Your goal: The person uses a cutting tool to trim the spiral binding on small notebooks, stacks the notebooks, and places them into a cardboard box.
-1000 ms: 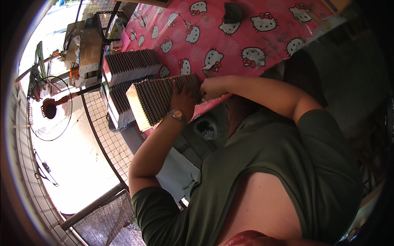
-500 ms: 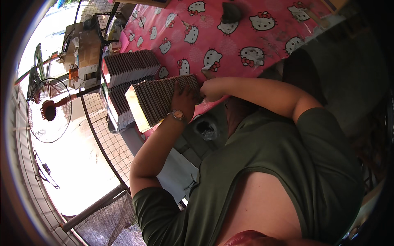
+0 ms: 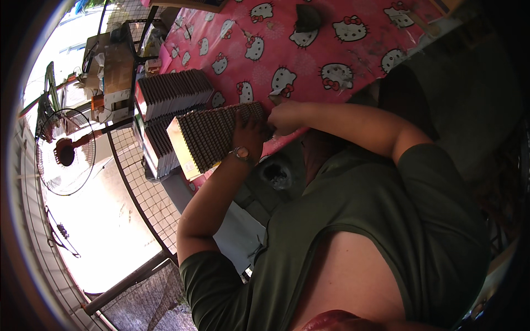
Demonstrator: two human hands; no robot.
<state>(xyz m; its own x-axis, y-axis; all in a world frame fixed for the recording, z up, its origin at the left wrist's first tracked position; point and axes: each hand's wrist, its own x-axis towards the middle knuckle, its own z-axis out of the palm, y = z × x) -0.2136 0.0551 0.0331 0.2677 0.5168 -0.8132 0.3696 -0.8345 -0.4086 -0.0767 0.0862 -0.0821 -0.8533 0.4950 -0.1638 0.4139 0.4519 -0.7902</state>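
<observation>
Have the left hand (image 3: 251,132) laid over a block of notebooks (image 3: 210,138), with fingers spread across the dark coils; honestly can't tell if gripping or just resting. Wearing a watch (image 3: 241,153) on that wrist. Have the right hand (image 3: 284,117) curled up at the right end of the same block, just beside the left one; can't tell whether clenched on nothing or pinching something, too dark in there. As for the notebooks, sitting near the left-hand edge of a pink cloth (image 3: 303,60), with coils in a long slanted row and a pale yellow face at the left end. Just past that, can see more books (image 3: 174,94) piled close by, dark along the spines and white along the pages. Further up the cloth, printed all over with white cat faces, can spot a dark scrap (image 3: 308,18) lying well apart from both hands. Closer in, wearing a dark green shirt (image 3: 342,204). Way out left, can see a round wire fan (image 3: 65,151) against really blown-out light, plus some cardboard boxes (image 3: 118,66) above, beyond the books.
</observation>
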